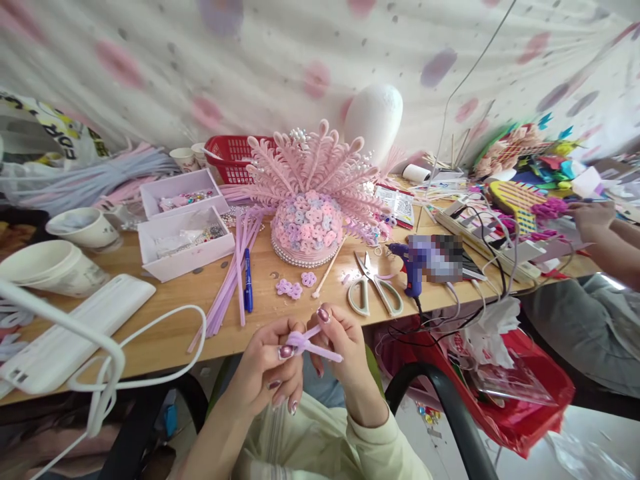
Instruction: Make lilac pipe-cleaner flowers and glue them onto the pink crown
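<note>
"Pinching a looped, fuzzy lilac stem (323, 352), your left hand (273, 370) has thumb and fingers clamped on its knotted part."

"And your right hand (347, 343)?"

"Its thumb and forefinger are together on the stem's upper tail, partly hiding it. The lower tail pokes out free, slanting just below those fingertips. So you have the stem between your two hands, on your side of the pale wooden tabletop (273, 311)."

"What lies straight past your fingertips?"

"Small, fuzzy lilac flower shapes (289, 288), near you. Farther beyond the fingers stands a dome covered in pink and lilac flowers (307, 230), beaded round its base, with feathery pink plumes (327, 163) rising behind."

"To the left of your fingers?"

"A slim blue marker pen (248, 283), and just beside it a loose bundle of straight lilac stems (225, 287)."

"To their right?"

"Metal scissors with whitish handles (369, 274), blades slightly parted, then a dark blue glue gun (413, 273). Well apart from your fingers, at the far right, is a co-worker's hand (593, 219)."
</note>
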Motion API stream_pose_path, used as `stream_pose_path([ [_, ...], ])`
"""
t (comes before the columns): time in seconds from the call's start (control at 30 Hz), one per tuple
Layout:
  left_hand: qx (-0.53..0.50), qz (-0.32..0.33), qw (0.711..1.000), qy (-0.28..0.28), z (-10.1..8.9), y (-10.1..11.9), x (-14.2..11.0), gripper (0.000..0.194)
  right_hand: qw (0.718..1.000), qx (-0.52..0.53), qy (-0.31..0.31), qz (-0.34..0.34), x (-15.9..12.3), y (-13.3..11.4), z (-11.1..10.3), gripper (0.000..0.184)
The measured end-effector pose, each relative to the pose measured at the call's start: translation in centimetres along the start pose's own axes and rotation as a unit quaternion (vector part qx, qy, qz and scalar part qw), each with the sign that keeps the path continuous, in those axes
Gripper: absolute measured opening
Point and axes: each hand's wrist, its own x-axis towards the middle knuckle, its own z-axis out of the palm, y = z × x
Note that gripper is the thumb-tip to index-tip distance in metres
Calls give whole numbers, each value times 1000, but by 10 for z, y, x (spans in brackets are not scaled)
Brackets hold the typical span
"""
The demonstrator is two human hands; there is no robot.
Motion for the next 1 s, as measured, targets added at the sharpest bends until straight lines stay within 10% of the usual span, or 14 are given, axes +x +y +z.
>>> stream_pose_path([
  [0.23, 228, -6, 953, 198, 9, 4, -4, 12, 997, -43, -32, 46, 4, 13, -1, 63],
  [0.43, 291, 9, 926, 241, 25, 9, -3, 33, 999, -33, -10, 29, 1, 10, 12, 64],
  [0.7, 191, -12, 963, 191, 30, 2, -1, 42, 988, -43, 129, -70, -4, 2, 18, 64],
  [1.0, -25, -31, 993, 114, 17, -5, 7, 29, 988, -98, 105, -57, 0, 7, 2, 67],
])
